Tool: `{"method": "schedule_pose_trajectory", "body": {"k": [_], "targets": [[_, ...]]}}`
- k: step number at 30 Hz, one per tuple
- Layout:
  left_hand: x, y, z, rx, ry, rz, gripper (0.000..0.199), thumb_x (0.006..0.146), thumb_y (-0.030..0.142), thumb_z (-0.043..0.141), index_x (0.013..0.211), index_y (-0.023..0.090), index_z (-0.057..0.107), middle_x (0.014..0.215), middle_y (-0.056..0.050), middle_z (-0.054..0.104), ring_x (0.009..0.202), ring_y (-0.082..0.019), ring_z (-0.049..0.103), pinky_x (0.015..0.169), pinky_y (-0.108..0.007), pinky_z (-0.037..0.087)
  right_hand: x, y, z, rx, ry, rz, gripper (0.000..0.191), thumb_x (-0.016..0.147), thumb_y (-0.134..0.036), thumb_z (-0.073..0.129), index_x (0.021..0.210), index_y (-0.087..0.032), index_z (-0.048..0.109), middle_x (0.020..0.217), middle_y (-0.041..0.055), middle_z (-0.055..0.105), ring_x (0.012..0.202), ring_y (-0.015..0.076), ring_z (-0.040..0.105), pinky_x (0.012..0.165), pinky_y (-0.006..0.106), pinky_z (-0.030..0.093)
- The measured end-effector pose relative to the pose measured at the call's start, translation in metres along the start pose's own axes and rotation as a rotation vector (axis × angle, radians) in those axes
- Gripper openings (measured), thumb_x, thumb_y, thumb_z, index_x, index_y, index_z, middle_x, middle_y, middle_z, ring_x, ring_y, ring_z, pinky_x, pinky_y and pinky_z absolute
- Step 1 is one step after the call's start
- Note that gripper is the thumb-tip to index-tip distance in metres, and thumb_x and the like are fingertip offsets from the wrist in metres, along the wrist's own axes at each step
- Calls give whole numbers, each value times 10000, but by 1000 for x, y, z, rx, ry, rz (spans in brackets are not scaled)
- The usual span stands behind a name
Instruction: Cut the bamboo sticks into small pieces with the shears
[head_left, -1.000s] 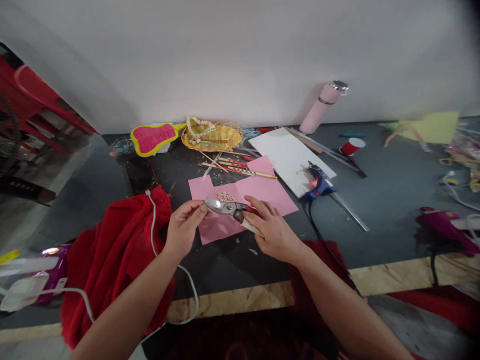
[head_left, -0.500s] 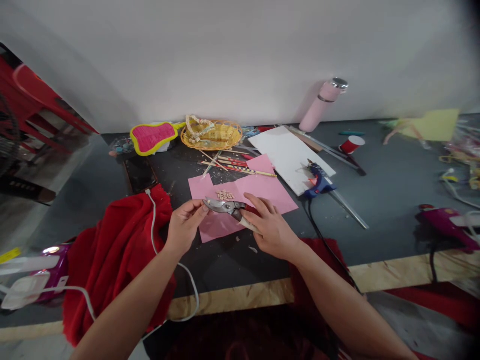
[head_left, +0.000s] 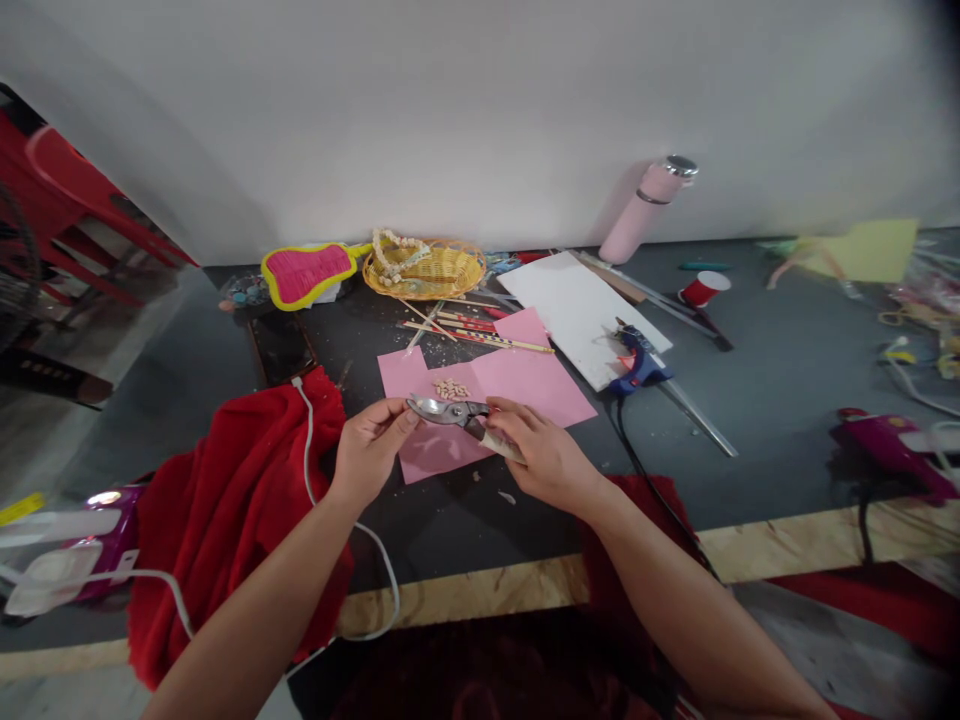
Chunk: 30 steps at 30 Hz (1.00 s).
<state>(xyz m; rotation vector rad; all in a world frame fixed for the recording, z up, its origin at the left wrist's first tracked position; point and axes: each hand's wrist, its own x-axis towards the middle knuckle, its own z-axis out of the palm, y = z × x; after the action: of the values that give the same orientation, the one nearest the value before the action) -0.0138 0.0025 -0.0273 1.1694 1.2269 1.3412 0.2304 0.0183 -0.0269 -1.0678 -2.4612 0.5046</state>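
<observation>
My right hand (head_left: 544, 450) is wrapped round the handles of a pair of pruning shears (head_left: 459, 411), whose blades point left. At the blade tip, my left hand (head_left: 373, 440) pinches with thumb and index finger; what sits between them is too small to make out. Just beyond the blades, a small pile of pale, short pieces (head_left: 451, 389) lies on a folded pink paper sheet (head_left: 525, 385). Several printed wooden chopsticks (head_left: 480, 335) lie across the back of the paper.
A wicker basket (head_left: 457, 268) and a yellow-edged pink paddle shape (head_left: 311, 278) lie near the wall. A blue glue gun (head_left: 636, 362) rests on white board (head_left: 559, 300), its cord trailing forward. A phone (head_left: 282, 346) and red cloth (head_left: 240, 500) are left; a pink bottle (head_left: 646, 210) stands behind.
The fingers of my right hand have closed in on the shears, and the handles are squeezed closer together. My left hand stays at the blade tip.
</observation>
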Motion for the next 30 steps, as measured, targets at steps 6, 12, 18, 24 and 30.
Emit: {"method": "schedule_pose_trajectory", "body": {"k": [6, 12, 18, 24, 30], "targets": [[-4, 6, 0, 125, -22, 53, 140, 807, 298, 639, 808, 164, 682, 764, -36, 655, 735, -152, 599, 713, -253, 468, 1, -3, -1, -55, 1, 64, 648, 820, -228, 547, 1397, -145, 265, 1279, 167, 514, 1127, 306, 501, 923, 483, 449], [-6, 10, 2, 190, -24, 136, 109, 819, 257, 618, 792, 170, 677, 770, -27, 621, 749, -149, 586, 704, -245, 454, 1, -6, -4, -118, -38, 118, 574, 830, -248, 540, 1364, -161, 346, 1102, 128, 591, 977, 265, 558, 839, 395, 467], [-7, 13, 1, 166, -17, 126, 112, 808, 262, 628, 774, 173, 687, 757, -28, 636, 733, -153, 589, 703, -250, 459, -1, -12, -6, -165, -42, 152, 568, 808, -196, 525, 1354, -181, 366, 1009, 90, 614, 880, 233, 574, 756, 326, 454], [-6, 6, 2, 45, 1, 67, 126, 787, 283, 659, 834, 168, 682, 744, -27, 664, 721, -148, 619, 696, -243, 480, 1, -11, -1, -160, -26, 158, 603, 789, -191, 527, 1362, -176, 343, 1085, 109, 597, 935, 251, 569, 799, 356, 464], [-5, 1, 3, 11, 11, 29, 151, 746, 283, 700, 838, 165, 679, 767, -24, 675, 714, -146, 614, 683, -239, 477, 3, -3, 1, -78, 11, 139, 581, 813, -199, 518, 1365, -195, 335, 1152, 112, 575, 1022, 260, 545, 863, 394, 463]]}}
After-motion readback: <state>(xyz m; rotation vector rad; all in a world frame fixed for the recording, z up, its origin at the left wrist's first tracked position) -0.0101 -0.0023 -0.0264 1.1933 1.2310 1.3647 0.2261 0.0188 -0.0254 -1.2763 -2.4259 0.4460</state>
